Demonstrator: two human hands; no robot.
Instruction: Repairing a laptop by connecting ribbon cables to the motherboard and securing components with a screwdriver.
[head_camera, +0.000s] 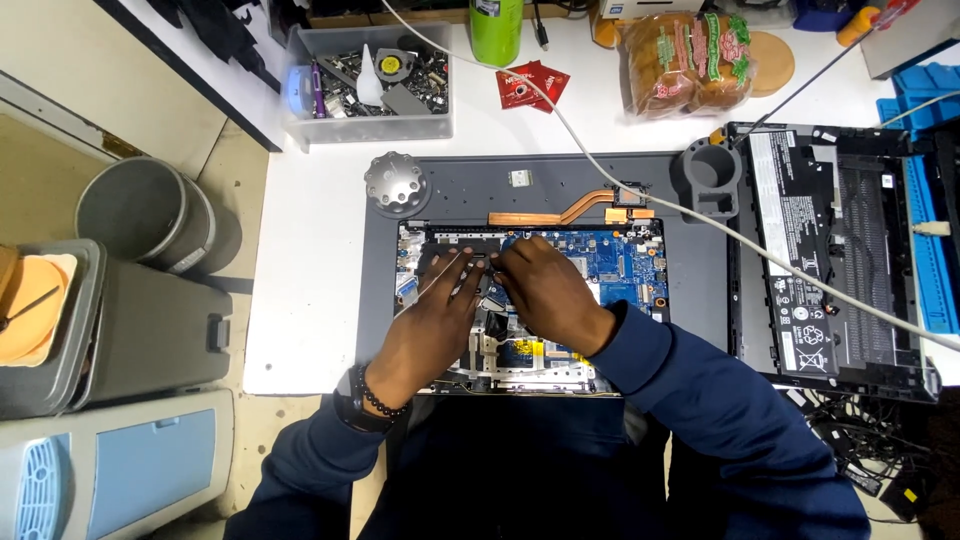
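the left hand (432, 322) lies flat on the opened laptop (520, 310), fingers spread and pressing on a black part (470, 262) near the laptop's far edge; it grasps nothing that can be seen. the right hand (548, 290) rests just beside it, fingers curled down onto the same black part, the tips of both hands almost touching; whether it pinches anything cannot be told. a dark bead bracelet (378, 400) circles the left wrist, and both arms wear dark blue sleeves (700, 400).

under the hands the blue circuit board (620, 262) shows toward the laptop's right side. the laptop lies on a grey work mat (690, 290) at the near edge of the white table (300, 290). a copper heat pipe (565, 212) rests on the mat just beyond the laptop's far edge, a round grey knob-like holder (396, 183) stands at the mat's far left corner, and a grey ring-shaped stand (708, 175) at its far right corner.

to the right of the mat lies a black laptop base with its battery (830, 260), crossed by a white cable (720, 225). toward the table's far edge stand a clear bin of small parts (368, 85), a green bottle (496, 30), red sachets (532, 84) and a bag of buns (686, 60). left of the table, on the floor, are a grey bucket (145, 212) and grey plastic boxes (110, 330).
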